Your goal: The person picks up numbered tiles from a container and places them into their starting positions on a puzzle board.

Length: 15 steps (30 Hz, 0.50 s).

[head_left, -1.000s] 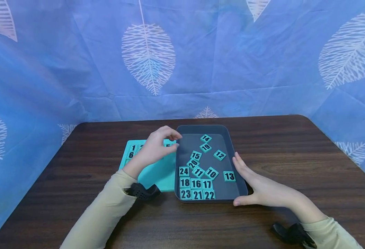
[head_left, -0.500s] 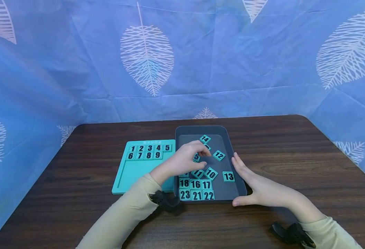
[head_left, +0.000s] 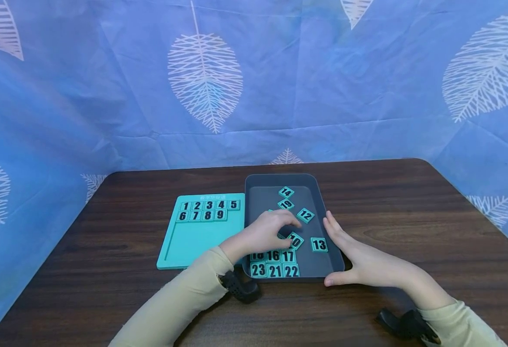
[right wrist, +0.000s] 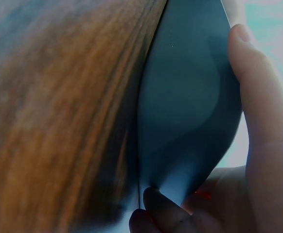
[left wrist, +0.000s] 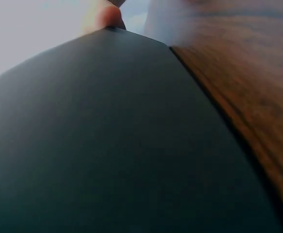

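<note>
Tile 10 (head_left: 298,241): spotted in the dark gray tray (head_left: 316,266), right by the left hand (head_left: 266,232), with thumb and finger bent but parted, basically unclenched. Saw the right hand (head_left: 360,261) with fingers fairly straight along the tray's right side, touching rather than clutching it. Also noticed tiles 1 to 9 (head_left: 208,206) lined up in two rows on the turquoise board (head_left: 202,243), just left of the tray.

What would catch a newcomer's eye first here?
Probably the blue backdrop with its white leaf prints, behind the table. Next, the turquoise board with tiles 1 to 9 at its top, left of the dark tray of number tiles. The left hand is over that tray near tile 10, the right hand against its right side.
</note>
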Each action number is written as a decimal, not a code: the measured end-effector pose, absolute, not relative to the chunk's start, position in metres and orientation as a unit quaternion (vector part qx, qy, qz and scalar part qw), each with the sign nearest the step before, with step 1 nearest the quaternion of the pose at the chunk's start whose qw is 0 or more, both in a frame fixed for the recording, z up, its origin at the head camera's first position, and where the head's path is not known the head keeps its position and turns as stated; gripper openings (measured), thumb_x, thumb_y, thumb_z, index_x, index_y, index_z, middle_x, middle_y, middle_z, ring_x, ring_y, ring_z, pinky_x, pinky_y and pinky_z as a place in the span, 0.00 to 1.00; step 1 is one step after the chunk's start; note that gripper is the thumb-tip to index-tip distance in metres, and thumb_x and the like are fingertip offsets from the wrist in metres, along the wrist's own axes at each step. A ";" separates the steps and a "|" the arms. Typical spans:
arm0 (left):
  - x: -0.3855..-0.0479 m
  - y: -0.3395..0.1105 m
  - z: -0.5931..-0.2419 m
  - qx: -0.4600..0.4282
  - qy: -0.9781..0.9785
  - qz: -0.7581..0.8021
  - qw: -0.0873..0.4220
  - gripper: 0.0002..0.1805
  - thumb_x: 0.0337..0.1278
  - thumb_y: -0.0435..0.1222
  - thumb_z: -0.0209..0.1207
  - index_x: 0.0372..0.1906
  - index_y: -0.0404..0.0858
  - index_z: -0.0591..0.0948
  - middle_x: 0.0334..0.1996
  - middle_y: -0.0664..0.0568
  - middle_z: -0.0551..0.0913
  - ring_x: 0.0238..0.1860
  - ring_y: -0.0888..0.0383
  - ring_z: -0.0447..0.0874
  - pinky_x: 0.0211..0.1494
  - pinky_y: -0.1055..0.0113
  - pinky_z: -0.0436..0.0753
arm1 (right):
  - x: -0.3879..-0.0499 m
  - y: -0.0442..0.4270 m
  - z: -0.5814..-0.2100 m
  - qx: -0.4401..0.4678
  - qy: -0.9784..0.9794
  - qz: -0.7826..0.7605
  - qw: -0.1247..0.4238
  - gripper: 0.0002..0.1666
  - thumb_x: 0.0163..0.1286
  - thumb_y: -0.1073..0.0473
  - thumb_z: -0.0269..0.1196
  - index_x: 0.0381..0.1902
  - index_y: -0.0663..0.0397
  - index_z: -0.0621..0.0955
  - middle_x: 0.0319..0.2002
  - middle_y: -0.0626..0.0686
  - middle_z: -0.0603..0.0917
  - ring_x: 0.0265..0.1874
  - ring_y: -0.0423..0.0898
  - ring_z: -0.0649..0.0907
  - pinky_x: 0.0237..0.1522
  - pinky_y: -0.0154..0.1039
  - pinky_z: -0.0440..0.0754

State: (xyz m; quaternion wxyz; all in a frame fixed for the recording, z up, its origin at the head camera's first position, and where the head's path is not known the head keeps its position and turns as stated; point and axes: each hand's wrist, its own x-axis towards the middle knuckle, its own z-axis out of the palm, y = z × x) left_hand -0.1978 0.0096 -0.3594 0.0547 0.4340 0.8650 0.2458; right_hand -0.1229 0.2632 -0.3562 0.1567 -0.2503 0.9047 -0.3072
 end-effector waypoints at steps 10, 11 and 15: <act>-0.196 0.009 -0.360 0.449 0.867 0.202 0.074 0.19 0.60 0.35 0.61 0.57 0.41 0.79 0.55 0.54 0.78 0.59 0.60 0.73 0.63 0.60 0.69 | -0.123 0.263 -0.356 -0.249 0.903 -0.312 0.160 0.67 0.59 0.38 0.66 0.76 0.51 0.34 0.74 0.52 0.25 0.71 0.64 0.46 0.57 0.62 0.67; -0.196 0.009 -0.360 0.449 0.867 0.200 0.075 0.19 0.60 0.36 0.61 0.57 0.41 0.79 0.55 0.54 0.78 0.60 0.60 0.72 0.63 0.60 0.68 | -0.123 0.263 -0.356 -0.249 0.903 -0.313 0.160 0.67 0.59 0.38 0.66 0.76 0.51 0.34 0.74 0.52 0.25 0.71 0.64 0.46 0.57 0.63 0.67; -0.197 0.010 -0.362 0.450 0.867 0.198 0.075 0.18 0.60 0.37 0.62 0.56 0.42 0.80 0.53 0.55 0.79 0.58 0.61 0.73 0.62 0.60 0.69 | -0.122 0.264 -0.356 -0.250 0.902 -0.314 0.159 0.67 0.59 0.38 0.66 0.76 0.51 0.34 0.74 0.51 0.25 0.71 0.64 0.46 0.58 0.63 0.67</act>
